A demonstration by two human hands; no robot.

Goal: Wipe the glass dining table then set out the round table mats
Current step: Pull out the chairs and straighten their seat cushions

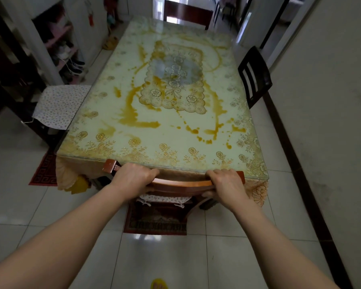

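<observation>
left hand + right hand both gripping wooden chair top rail | glass dining table — hard, slick, breakable, wipe flat | no cloth or mats visible

Both forearms bare, stretched forward, side by side. Left hand and right hand palm-down, fingers curled in a grip.

Home dining room: glass table, chairs
</observation>
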